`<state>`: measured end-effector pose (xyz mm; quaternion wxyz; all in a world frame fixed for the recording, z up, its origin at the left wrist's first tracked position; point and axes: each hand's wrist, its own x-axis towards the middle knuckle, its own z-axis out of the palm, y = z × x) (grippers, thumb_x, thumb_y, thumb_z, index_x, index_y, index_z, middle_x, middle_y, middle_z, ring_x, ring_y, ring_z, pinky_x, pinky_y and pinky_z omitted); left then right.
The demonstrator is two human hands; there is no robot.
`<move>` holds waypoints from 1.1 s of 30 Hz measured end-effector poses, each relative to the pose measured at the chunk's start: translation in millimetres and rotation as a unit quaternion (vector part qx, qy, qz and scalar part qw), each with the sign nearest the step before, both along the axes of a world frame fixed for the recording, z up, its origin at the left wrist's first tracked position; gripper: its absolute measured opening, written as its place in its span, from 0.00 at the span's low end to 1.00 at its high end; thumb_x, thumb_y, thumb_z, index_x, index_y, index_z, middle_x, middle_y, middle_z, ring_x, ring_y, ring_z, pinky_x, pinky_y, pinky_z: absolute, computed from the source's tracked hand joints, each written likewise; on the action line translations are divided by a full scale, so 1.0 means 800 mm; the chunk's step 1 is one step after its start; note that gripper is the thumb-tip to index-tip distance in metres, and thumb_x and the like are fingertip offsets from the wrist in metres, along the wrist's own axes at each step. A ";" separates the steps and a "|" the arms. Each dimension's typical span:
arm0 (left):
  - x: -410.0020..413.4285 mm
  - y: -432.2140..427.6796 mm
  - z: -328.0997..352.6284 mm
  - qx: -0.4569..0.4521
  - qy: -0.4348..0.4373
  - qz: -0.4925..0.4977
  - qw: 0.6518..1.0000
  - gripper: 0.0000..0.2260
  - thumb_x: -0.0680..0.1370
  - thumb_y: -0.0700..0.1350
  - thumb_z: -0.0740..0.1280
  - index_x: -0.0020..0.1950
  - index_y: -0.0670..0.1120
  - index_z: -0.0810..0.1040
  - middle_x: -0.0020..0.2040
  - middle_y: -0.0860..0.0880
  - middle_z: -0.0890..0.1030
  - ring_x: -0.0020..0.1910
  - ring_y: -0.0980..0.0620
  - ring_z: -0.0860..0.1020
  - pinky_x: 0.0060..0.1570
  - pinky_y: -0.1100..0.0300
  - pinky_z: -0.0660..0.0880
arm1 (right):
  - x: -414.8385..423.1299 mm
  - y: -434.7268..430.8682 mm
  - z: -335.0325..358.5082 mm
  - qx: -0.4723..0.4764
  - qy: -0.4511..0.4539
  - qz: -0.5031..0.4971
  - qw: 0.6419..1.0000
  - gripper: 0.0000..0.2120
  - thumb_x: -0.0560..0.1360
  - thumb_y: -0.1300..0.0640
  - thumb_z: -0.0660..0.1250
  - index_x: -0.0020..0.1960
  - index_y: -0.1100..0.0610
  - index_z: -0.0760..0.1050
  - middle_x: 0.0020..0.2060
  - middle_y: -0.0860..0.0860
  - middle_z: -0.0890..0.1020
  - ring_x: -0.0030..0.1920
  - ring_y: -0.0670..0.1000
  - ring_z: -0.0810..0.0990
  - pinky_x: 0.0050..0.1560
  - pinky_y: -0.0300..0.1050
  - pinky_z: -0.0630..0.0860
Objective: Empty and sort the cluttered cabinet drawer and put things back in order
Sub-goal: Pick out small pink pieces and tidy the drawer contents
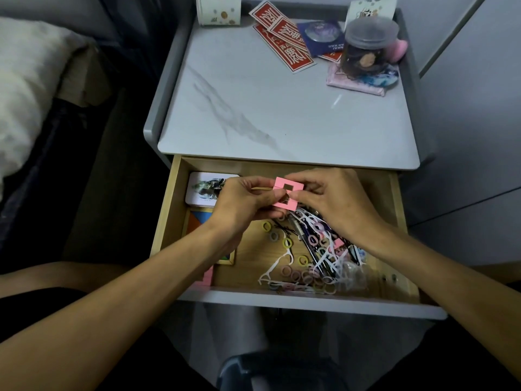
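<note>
Left hand [242, 203], right hand [334, 201] both pinching pink frames [289, 188] over hair ties [296, 275], floss picks [272, 268] in drawer [168, 221]

Home bedroom: bed [33, 88] beside nightstand [282, 108].

Pink flat square frames [279, 183]: uniform pastel pink, no print.
Pale wooden drawer [169, 221]: light tan with faint grain; front edge grey.
Stone-look counter [253, 108]: white with a diagonal grey vein; raised rim plain grey.
Rectangular paper stickers [282, 38]: red fields, white characters, white borders.
Small elastic hair rings [306, 276]: mixed yellow, pink, grey and beige.
Plastic floss picks [272, 268]: white.
Rounded card box [203, 190]: white, with a grey-green printed figure on top.
Wooden-framed tile puzzle [196, 224]: orange and blue tiles visible.
Clear round jar [366, 52]: frosted grey lid, brown contents.
Soft flat pouch [352, 83]: pink, marbled.
Paper roll [218, 9]: white with brown and grey spots.
</note>
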<state>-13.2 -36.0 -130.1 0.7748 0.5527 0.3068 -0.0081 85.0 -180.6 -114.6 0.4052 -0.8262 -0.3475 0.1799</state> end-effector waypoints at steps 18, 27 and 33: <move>-0.005 0.000 0.007 -0.009 0.010 -0.004 1.000 0.09 0.76 0.36 0.69 0.55 0.36 0.81 0.46 0.34 0.84 0.36 0.44 0.83 0.38 0.60 0.82 | 0.000 -0.003 -0.001 -0.043 -0.029 0.028 0.998 0.13 0.72 0.59 0.75 0.56 0.53 0.82 0.45 0.46 0.85 0.44 0.35 0.80 0.50 0.32 0.78; 0.000 0.003 0.002 0.011 -0.005 0.008 1.000 0.05 0.76 0.36 0.69 0.50 0.40 0.83 0.41 0.41 0.85 0.35 0.48 0.82 0.38 0.62 0.82 | -0.001 -0.002 0.002 -0.015 0.038 -0.039 0.998 0.10 0.71 0.61 0.75 0.51 0.52 0.83 0.42 0.45 0.85 0.41 0.41 0.84 0.47 0.39 0.82; 0.000 0.004 0.002 0.006 -0.008 0.006 1.000 0.05 0.77 0.36 0.69 0.50 0.39 0.83 0.41 0.41 0.85 0.34 0.49 0.82 0.38 0.62 0.82 | -0.004 -0.002 0.003 0.001 0.045 -0.040 0.998 0.12 0.71 0.61 0.75 0.53 0.51 0.83 0.43 0.44 0.85 0.43 0.39 0.83 0.48 0.36 0.81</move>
